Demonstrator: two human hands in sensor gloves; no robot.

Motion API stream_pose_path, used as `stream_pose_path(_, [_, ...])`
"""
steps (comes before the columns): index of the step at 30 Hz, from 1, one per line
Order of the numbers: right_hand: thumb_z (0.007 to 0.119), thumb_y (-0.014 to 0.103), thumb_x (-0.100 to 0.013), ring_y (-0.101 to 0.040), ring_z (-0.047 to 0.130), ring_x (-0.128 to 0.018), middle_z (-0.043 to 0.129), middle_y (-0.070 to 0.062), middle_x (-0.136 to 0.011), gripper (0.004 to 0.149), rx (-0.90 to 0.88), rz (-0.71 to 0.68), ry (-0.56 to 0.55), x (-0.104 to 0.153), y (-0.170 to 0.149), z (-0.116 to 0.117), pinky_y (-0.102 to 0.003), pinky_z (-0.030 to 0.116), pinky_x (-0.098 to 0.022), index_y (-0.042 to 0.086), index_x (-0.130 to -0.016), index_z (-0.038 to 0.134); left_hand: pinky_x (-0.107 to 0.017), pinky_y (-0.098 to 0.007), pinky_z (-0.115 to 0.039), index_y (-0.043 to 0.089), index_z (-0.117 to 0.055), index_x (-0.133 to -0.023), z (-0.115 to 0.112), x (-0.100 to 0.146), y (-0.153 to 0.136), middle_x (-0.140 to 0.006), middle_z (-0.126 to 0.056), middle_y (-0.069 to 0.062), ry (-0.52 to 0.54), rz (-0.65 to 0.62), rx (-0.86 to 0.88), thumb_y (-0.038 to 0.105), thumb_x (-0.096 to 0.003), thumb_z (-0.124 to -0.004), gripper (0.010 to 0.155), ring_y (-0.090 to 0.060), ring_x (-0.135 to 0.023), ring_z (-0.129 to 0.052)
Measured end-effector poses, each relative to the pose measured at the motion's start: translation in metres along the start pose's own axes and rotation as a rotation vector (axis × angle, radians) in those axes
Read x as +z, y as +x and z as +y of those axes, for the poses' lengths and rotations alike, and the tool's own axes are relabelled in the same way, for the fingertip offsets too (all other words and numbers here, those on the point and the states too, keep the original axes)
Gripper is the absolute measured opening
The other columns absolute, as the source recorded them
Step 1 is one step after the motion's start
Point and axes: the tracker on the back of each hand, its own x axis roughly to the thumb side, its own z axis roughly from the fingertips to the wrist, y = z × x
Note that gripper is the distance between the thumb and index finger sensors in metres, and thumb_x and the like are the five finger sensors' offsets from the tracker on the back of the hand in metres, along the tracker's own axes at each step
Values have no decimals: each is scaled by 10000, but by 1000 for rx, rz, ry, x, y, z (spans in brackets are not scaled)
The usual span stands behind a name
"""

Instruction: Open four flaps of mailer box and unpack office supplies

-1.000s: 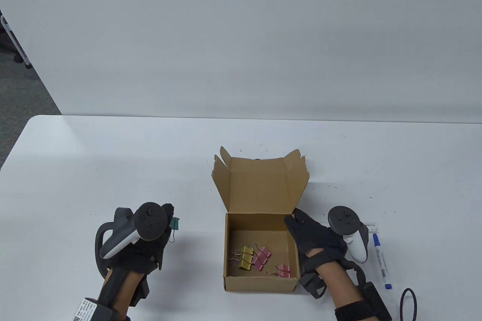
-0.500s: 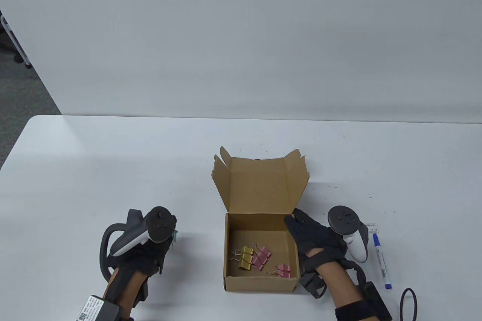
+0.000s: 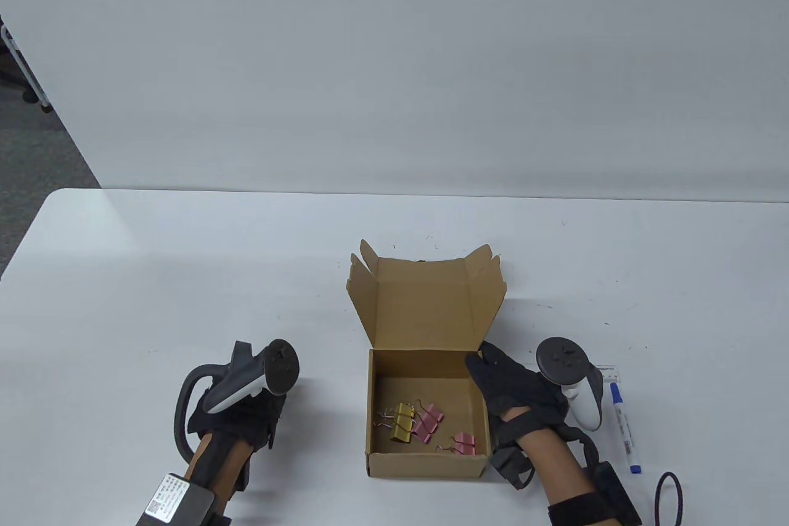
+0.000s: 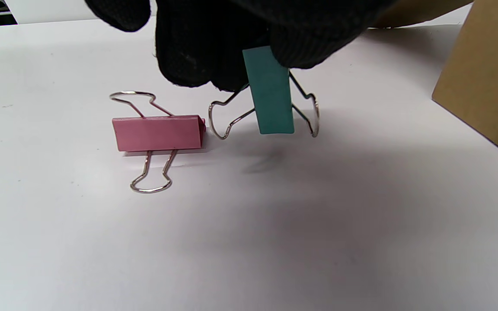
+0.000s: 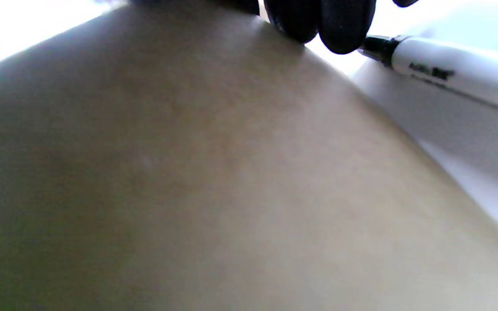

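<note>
Cardboard mailer box [image 3: 425, 421] sits open near the front edge of a white table [image 3: 185, 267], its lid and side flaps raised behind it, between a person's two gloved hands. Inside lie a gold binder clip [image 3: 403, 423] and three pink binder clips [image 3: 445, 427], loosely clustered toward the near right of the floor.

To the box's left, well apart from it, the left hand [image 3: 246, 415] pinches a teal binder clip [image 4: 269, 96] between gloved fingertips [image 4: 301, 47], the clip hanging upright with its lower end and wire handles just above the tabletop. Just beside it a lone pink clip [image 4: 158, 133] lies flat on the table, one wire handle nearly touching the teal clip's; whether they meet cannot be told. The tracker on this hand tips toward the box.

The right hand [image 3: 515, 387] rests on the box's right wall, fingers draped over the rim near the far right corner, thumb side inward, loosely gripping the cardboard. A blue-capped white marker [image 3: 624, 427] lies on the table just right of that wrist.
</note>
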Motion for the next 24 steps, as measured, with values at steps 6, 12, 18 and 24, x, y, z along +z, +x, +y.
stream_pose_path(6, [645, 493, -656, -542, 605, -942, 538, -230, -1109, 626, 0, 0, 0, 0, 0, 0, -704, 432, -676, 100, -1120, 495, -771, -674, -516, 312, -549, -1168, -4, -6, 7, -1136, -762, -133, -11, -12, -23, 370, -648, -775, 570, -413, -970, -786])
stream_pose_path(12, [645, 492, -656, -542, 606, -942, 537, -228, -1110, 626, 0, 0, 0, 0, 0, 0, -704, 431, -677, 101, -1121, 493, -771, -672, -516, 310, -538, -1170, -5, -7, 9, -1134, -760, -134, 5, -8, -34, 381, -649, -769, 574, -409, -972, -783])
stream_pose_path(18, [645, 492, -657, -542, 605, -942, 539, -229, -1109, 627, 0, 0, 0, 0, 0, 0, -704, 432, -677, 100, -1121, 493, -772, -672, -513, 305, -527, -1176, -5, -7, 12, -1131, -761, -135, 6, -10, -40, 406, -646, -772, 592, -412, -976, -777])
stream_pose_path(24, [645, 493, -657, -542, 606, -942, 539, -230, -1109, 627, 0, 0, 0, 0, 0, 0, -705, 431, -676, 99, -1121, 493, -774, -673, -509, 307, -506, -1180, -5, -6, 13, -1148, -737, -138, 7, -10, -39, 418, -645, -780, 611, -416, -992, -763])
